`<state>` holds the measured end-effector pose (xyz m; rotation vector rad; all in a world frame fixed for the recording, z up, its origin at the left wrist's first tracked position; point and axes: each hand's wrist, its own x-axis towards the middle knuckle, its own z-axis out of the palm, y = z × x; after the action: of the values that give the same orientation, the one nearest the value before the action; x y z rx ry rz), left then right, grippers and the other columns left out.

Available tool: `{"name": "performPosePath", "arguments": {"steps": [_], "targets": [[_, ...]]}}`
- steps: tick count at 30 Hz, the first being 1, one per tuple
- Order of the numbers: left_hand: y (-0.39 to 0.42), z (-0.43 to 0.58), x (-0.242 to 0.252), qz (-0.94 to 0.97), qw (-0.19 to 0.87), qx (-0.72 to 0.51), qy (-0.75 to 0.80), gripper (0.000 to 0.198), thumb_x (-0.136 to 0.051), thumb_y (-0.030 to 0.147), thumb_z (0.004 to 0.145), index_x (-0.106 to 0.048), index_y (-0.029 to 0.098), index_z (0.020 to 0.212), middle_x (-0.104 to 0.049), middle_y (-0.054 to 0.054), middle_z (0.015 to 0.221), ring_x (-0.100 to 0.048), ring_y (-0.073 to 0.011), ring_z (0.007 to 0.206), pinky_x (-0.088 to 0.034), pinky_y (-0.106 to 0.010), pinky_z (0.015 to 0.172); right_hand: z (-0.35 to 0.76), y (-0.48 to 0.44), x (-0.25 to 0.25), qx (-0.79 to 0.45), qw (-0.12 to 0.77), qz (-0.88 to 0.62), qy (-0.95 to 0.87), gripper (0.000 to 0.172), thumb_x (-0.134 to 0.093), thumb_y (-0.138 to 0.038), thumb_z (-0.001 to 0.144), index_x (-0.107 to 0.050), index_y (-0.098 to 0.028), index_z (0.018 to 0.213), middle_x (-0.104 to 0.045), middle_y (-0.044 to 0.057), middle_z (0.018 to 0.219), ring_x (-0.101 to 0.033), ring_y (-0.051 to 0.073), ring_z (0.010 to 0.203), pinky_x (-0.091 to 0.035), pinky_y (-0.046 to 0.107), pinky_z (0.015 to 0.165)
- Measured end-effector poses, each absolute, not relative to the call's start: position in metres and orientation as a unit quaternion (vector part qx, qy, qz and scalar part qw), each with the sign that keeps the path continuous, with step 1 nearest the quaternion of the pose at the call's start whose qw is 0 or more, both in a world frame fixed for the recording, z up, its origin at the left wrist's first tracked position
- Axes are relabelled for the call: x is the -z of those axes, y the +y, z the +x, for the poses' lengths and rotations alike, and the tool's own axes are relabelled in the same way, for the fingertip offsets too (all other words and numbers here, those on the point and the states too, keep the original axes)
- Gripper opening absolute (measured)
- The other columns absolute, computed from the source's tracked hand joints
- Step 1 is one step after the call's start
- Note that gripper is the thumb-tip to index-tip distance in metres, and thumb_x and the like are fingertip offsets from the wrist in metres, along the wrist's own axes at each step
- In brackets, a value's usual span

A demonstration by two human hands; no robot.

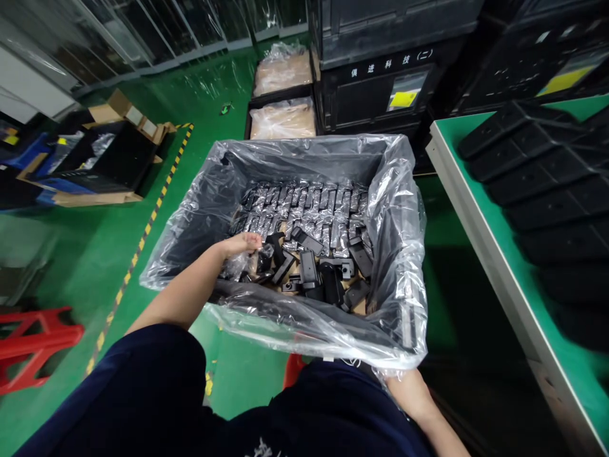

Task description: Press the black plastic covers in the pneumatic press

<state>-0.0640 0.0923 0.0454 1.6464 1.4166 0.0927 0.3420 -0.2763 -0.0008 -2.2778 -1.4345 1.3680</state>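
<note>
A black bin lined with clear plastic film (304, 147) stands right in front of me. My left hand (243, 243) reaches inside it, fingers curled together on a crumpled clear plastic bag (235, 265). Beside that hand lie loose black plastic parts (309, 270), tumbled at various angles on brown cardboard. Behind them, black parts in clear bags (304, 200) are set out in neat rows. My right hand (408, 388) grips the bin's near right corner through the film; its fingertips are hidden underneath.
To the right, a green-topped table (476, 184) carries rows of black trays (537, 184). Stacked black crates (371, 95) stand behind the bin. At left are an open crate (118, 158), a red stool (38, 346) and yellow-black floor tape (150, 225).
</note>
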Motion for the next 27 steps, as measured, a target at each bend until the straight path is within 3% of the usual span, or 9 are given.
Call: {"name": "performPosePath", "arguments": {"steps": [4, 11, 15, 20, 24, 27], "targets": [[0.096, -0.058, -0.055, 0.636, 0.474, -0.175, 0.583, 0.039, -0.073, 0.048, 0.068, -0.053, 0.016, 0.072, -0.052, 0.004, 0.060, -0.047, -0.0079, 0.054, -0.040, -0.022, 0.055, 0.343, -0.277, 0.003, -0.475, 0.059, -0.724, -0.496, 0.045, -0.041, -0.029, 0.080, -0.073, -0.020, 0.111, -0.070, 0.008, 0.113, -0.063, 0.025, 0.111, -0.049, 0.029, 0.092], [0.098, -0.033, -0.063, 0.601, 0.503, -0.268, 0.561, 0.046, -0.078, 0.048, 0.054, -0.055, 0.016, 0.079, -0.058, 0.001, 0.062, -0.050, -0.0095, 0.053, -0.040, -0.022, 0.054, 0.342, -0.277, 0.008, -0.475, 0.065, -0.721, -0.501, 0.048, -0.041, -0.031, 0.078, -0.071, -0.019, 0.114, -0.066, 0.010, 0.122, -0.057, 0.027, 0.120, -0.045, 0.033, 0.100], [0.100, -0.033, -0.068, 0.590, 0.471, -0.315, 0.575, 0.044, -0.073, 0.050, 0.060, -0.055, 0.017, 0.085, -0.056, 0.003, 0.063, -0.047, -0.0083, 0.049, -0.039, -0.022, 0.051, 0.342, -0.278, 0.010, -0.474, 0.079, -0.722, -0.498, 0.048, -0.042, -0.030, 0.078, -0.070, -0.021, 0.115, -0.065, 0.009, 0.123, -0.056, 0.027, 0.121, -0.043, 0.033, 0.102], [0.118, -0.063, -0.073, 0.571, 0.333, -0.355, 0.660, 0.025, -0.054, 0.043, 0.081, -0.050, 0.019, 0.085, -0.049, 0.005, 0.061, -0.048, -0.0096, 0.051, -0.039, -0.022, 0.054, 0.342, -0.279, 0.009, -0.477, 0.085, -0.730, -0.481, 0.047, -0.042, -0.028, 0.077, -0.072, -0.019, 0.112, -0.067, 0.011, 0.120, -0.059, 0.028, 0.118, -0.045, 0.034, 0.099], [0.127, -0.095, -0.068, 0.579, 0.225, -0.251, 0.743, 0.019, -0.063, 0.033, 0.080, -0.053, 0.017, 0.084, -0.055, 0.002, 0.068, -0.057, -0.0146, 0.066, -0.044, -0.025, 0.062, 0.341, -0.277, 0.005, -0.479, 0.081, -0.731, -0.479, 0.047, -0.041, -0.033, 0.078, -0.073, -0.020, 0.109, -0.067, 0.011, 0.120, -0.057, 0.028, 0.120, -0.044, 0.034, 0.101], [0.124, -0.106, -0.052, 0.601, 0.212, -0.110, 0.763, 0.021, -0.067, 0.031, 0.083, -0.060, 0.013, 0.090, -0.062, -0.003, 0.086, -0.061, -0.0172, 0.082, -0.050, -0.032, 0.075, 0.341, -0.274, -0.001, -0.479, 0.076, -0.731, -0.480, 0.049, -0.039, -0.036, 0.077, -0.073, -0.019, 0.108, -0.066, 0.012, 0.122, -0.055, 0.029, 0.122, -0.042, 0.036, 0.103]]}}
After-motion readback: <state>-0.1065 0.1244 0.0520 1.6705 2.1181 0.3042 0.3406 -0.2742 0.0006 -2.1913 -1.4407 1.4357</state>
